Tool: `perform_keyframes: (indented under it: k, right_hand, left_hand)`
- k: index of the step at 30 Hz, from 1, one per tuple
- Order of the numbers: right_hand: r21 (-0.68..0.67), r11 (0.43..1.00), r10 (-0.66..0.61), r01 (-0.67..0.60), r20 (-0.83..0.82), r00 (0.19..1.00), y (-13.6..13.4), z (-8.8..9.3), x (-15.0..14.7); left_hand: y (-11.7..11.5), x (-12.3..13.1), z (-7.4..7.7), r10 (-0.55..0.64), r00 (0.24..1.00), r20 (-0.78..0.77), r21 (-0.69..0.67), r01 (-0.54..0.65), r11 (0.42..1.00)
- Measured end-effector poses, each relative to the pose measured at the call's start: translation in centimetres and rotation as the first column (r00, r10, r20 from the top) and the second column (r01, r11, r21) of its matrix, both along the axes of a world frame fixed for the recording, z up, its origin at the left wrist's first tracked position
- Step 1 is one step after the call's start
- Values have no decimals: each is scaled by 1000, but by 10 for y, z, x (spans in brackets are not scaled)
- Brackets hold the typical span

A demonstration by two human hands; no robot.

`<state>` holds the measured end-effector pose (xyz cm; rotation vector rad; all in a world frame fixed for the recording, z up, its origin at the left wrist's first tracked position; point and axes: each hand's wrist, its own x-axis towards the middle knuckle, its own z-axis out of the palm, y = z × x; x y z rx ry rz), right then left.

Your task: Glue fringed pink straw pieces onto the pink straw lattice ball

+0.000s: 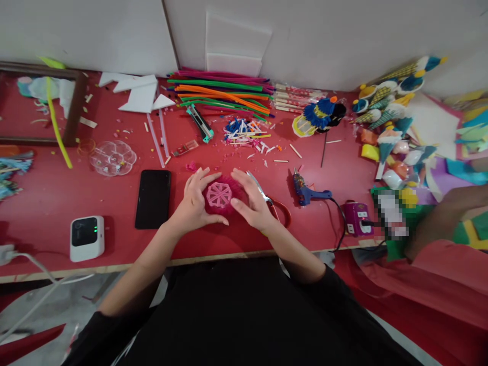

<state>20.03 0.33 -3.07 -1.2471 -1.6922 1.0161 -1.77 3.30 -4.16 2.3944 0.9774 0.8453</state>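
Observation:
A pink eight-sided piece with spokes lies between my hands, with darker pink fuzzy pipe-cleaner material around its far and right sides. My left hand curves along its left side, fingers apart and thumb stretched out below it. From the right, my right hand arches over the fuzz, its thumb tip close to the piece's edge. Whether the fingertips press on it I cannot tell. Just beyond my right hand, scissors with orange handles are partly hidden by it.
A black phone and a white device lie to the left. On the right are a blue glue gun and a purple power socket. Bundled pipe cleaners and a box cutter lie behind. Another person's arm rests at far right.

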Motion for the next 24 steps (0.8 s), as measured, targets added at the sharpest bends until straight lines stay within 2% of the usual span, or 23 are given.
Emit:
perform_keyframes:
  k: [2,4,6,10,15,24]
  right_hand:
    - [-197,962,-218,190,-135,967,-2,-1,0]
    - [-404,875,-367,266,-197,909,-3,-3,1]
    - [-522,815,-405,250,-205,891,-5,-3,2]
    - [-641,753,-372,146,-233,898,-6,3,3]
    - [-706,705,-358,65,-275,892,-5,9,-1]
    - [-675,730,-354,108,-239,904,-6,9,-3]
  left_hand:
    - [-3,0,7,41,998,-51,-26,-43,999]
    - [-6,0,15,92,992,-84,-31,-95,995]
    - [-6,0,23,128,987,-99,-26,-131,991]
    - [-3,4,31,104,991,-87,-55,-109,993]
    - [-3,14,31,96,993,-73,-66,-101,993]
    - [-12,22,21,171,985,-31,-7,-171,985]
